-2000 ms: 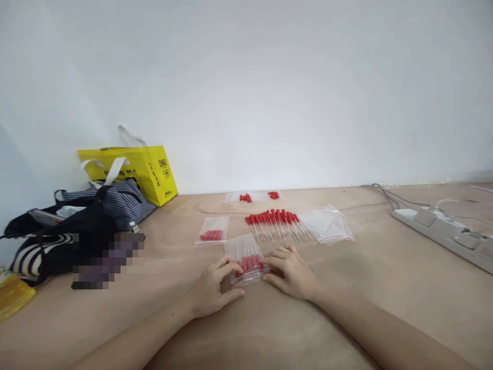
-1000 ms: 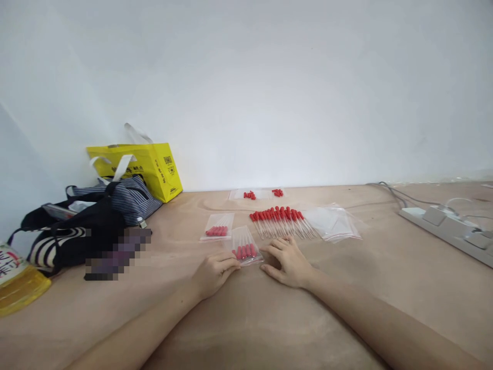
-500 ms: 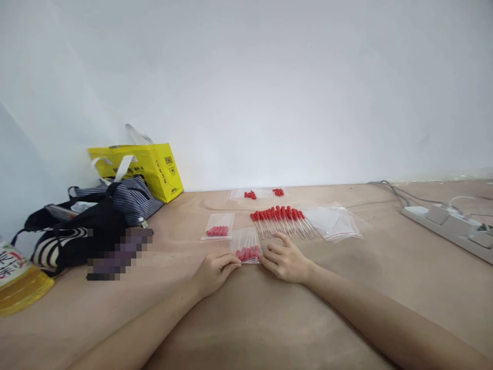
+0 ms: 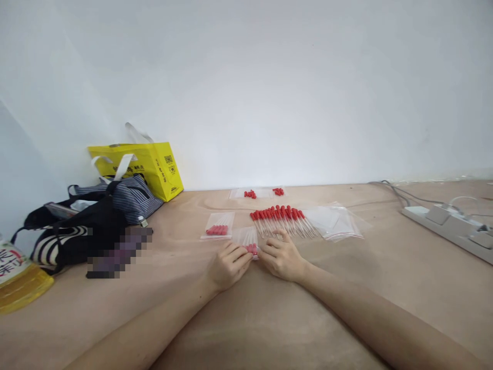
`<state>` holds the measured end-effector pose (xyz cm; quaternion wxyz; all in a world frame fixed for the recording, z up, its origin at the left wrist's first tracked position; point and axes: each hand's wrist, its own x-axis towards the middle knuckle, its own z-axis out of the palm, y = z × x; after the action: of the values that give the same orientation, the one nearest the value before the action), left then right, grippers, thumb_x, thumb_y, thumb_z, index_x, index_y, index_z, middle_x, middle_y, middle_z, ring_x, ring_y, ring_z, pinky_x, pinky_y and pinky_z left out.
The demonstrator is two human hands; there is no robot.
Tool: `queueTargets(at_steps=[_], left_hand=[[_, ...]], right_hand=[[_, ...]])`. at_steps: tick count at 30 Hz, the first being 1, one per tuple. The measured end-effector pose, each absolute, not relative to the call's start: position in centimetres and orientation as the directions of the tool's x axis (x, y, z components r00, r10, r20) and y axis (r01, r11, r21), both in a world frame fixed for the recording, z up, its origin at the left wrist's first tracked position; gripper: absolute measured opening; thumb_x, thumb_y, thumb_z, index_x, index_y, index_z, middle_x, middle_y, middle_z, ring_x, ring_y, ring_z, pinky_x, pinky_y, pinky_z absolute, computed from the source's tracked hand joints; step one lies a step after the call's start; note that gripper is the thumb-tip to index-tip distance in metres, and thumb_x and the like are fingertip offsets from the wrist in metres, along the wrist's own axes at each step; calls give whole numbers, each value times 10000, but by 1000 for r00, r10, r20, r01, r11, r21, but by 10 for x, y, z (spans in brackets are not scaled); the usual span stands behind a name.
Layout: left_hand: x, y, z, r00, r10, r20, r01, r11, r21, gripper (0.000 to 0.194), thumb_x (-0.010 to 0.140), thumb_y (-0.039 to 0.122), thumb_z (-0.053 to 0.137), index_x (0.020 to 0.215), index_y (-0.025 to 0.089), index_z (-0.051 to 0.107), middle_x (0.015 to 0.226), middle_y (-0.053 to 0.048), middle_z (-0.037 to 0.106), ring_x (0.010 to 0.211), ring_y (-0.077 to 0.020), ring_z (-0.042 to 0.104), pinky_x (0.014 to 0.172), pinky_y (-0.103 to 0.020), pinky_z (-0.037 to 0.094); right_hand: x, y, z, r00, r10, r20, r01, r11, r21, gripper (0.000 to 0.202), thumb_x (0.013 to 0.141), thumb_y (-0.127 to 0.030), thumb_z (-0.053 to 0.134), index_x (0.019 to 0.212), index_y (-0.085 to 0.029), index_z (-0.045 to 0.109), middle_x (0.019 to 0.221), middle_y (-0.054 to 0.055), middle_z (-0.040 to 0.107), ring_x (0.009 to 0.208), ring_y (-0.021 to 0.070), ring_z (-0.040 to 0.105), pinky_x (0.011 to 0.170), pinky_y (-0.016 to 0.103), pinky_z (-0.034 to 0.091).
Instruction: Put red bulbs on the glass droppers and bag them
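Note:
A small clear zip-lock bag (image 4: 246, 235) lies between my hands with several red-capped droppers in it, their thin tubes pointing away from me. My left hand (image 4: 230, 264) is closed with its fingers on the bag's near left edge, covering part of the red ends. On the near right corner, my right hand (image 4: 283, 257) pinches the same edge, its index finger bent and raised. Just beyond lies a row of loose red-capped droppers (image 4: 279, 213). Left of the bag rests another zip-lock bag (image 4: 218, 226) holding several droppers.
Flat clear bags (image 4: 337, 223) lie right of the row. More bags with red ends (image 4: 265, 193) lie near the wall. A yellow bag (image 4: 167, 177), dark bags (image 4: 96, 221) and an oil bottle (image 4: 23, 282) stand left. A power strip (image 4: 454, 226) lies right.
My left hand has moved right and a little forward along the bag's near edge, covering more of the red ends. My right hand has shifted slightly left, closer to it.

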<state>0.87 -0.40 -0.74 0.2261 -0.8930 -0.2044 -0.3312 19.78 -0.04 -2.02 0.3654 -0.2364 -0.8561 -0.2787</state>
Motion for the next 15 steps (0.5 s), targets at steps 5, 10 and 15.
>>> queueTargets(at_steps=[5,10,15], left_hand=[[12,0,-7,714,170,679,498,-805,-322,151,802,104,483,711,137,598,649,-34,597,627,-143,510,593,-279,413],[14,-2,-4,721,140,678,485,-801,-351,136,801,115,488,721,137,596,653,-31,607,637,-148,522,607,-291,415],[17,-1,-6,717,124,686,488,-792,-367,153,803,84,460,740,125,593,655,-42,613,638,-151,530,611,-294,423]], right_hand=[[197,-1,-19,-607,216,765,629,719,295,241,821,-108,408,672,-179,584,546,-26,536,612,106,413,856,354,241],[197,-2,-19,-604,217,767,632,716,296,267,816,-105,401,622,-182,567,538,-30,524,623,100,428,874,364,207],[197,-2,-19,-591,223,775,639,716,281,274,818,-113,400,602,-180,554,543,-37,528,624,90,445,882,371,193]])
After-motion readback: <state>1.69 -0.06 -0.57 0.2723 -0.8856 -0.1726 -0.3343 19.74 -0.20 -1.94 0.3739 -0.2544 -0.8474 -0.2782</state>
